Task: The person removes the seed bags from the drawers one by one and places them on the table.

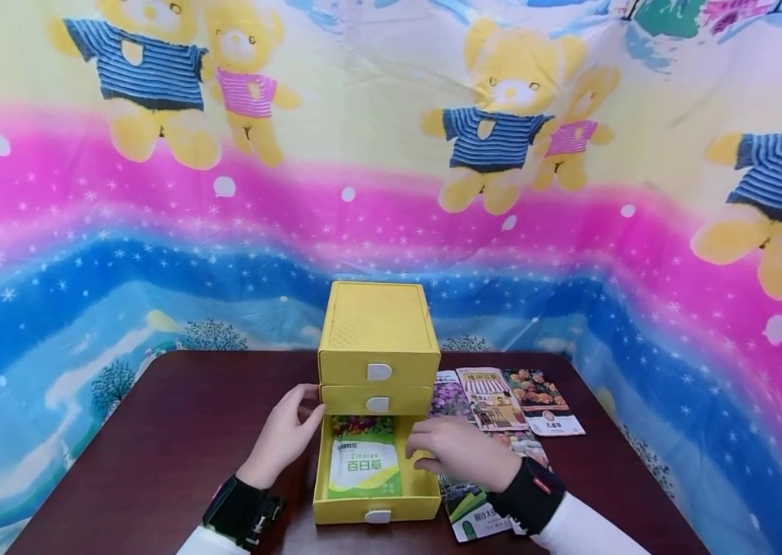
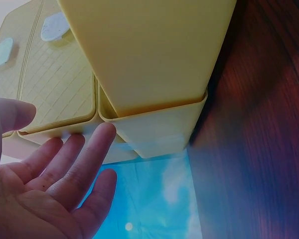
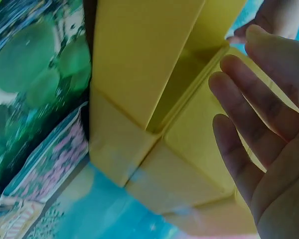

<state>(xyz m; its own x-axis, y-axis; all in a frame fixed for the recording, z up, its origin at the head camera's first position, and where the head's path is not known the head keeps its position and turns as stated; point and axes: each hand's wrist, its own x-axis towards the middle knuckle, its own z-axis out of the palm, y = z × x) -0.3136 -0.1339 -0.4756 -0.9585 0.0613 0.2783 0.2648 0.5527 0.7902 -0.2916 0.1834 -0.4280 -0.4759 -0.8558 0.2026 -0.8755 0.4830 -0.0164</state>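
Note:
A yellow drawer box (image 1: 382, 320) with white pull tabs stands on the table. Its bottom drawer (image 1: 421, 486) is pulled out toward the person, while the drawers above are closed. Inside lies a green and white seed packet (image 1: 365, 469) marked Zinnias, its flower-picture end near the drawer's back. The left hand (image 1: 286, 433) is at the box's left side, fingertips right by its wall and the fingers extended. Over the right edge of the drawer, the right hand (image 1: 463, 453) hovers with loosely bent fingers. Neither hand holds anything; the right wrist view shows bare fingers (image 3: 234, 102).
Several seed packets lie right of the box, including an illustrated one with a striped awning (image 1: 495, 401) and an orange-flower one (image 1: 546, 401). Others, such as a green-edged packet (image 1: 477, 518), lie partly beneath the right arm. A printed bear curtain (image 1: 363, 231) hangs behind the dark table (image 1: 176, 432).

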